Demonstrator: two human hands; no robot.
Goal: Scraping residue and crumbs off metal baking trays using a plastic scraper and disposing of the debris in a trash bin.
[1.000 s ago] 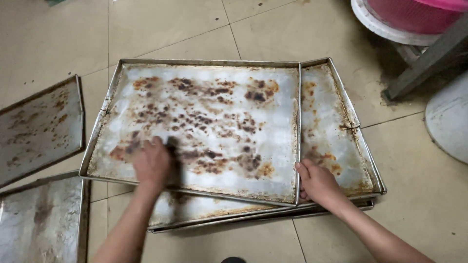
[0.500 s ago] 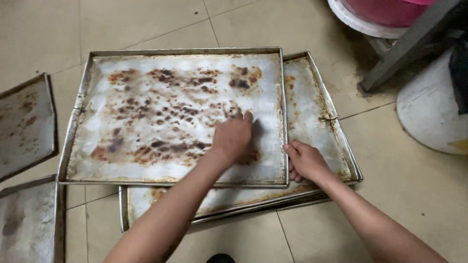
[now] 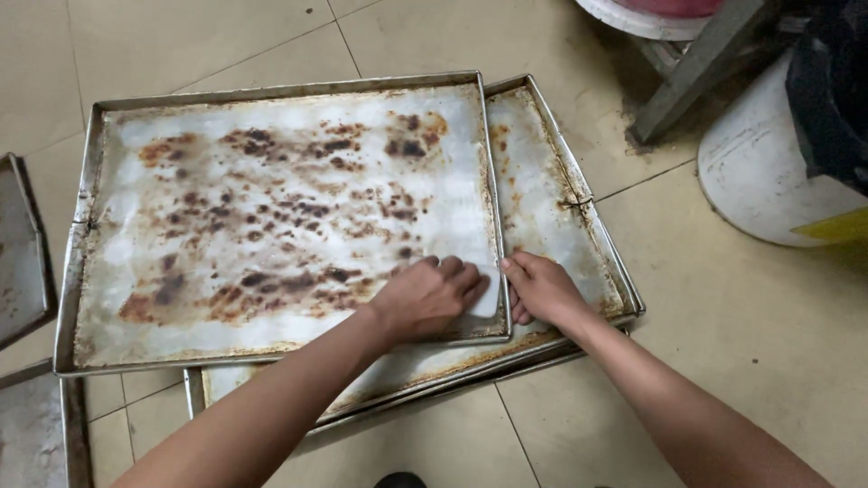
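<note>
A large metal baking tray [image 3: 271, 99], stained with brown burnt spots, lies on top of other similar trays [image 3: 551, 190] on the tiled floor. My left hand [image 3: 429, 296] presses down inside the top tray near its front right corner, with a small white pad [image 3: 486, 294] under its fingers. My right hand [image 3: 542, 289] is just beside it, on the right rim of the top tray, fingers curled against that rim. The two hands almost touch.
More stained trays lie at the left edge [image 3: 23, 244] and the bottom left [image 3: 36, 434]. A white bucket [image 3: 768, 181] stands at the right, with a grey metal leg [image 3: 696, 63] and a round basin [image 3: 651, 14] behind it.
My left hand has swept across the top tray from its front left part to its front right corner. My right hand has stayed on the tray's right rim.
</note>
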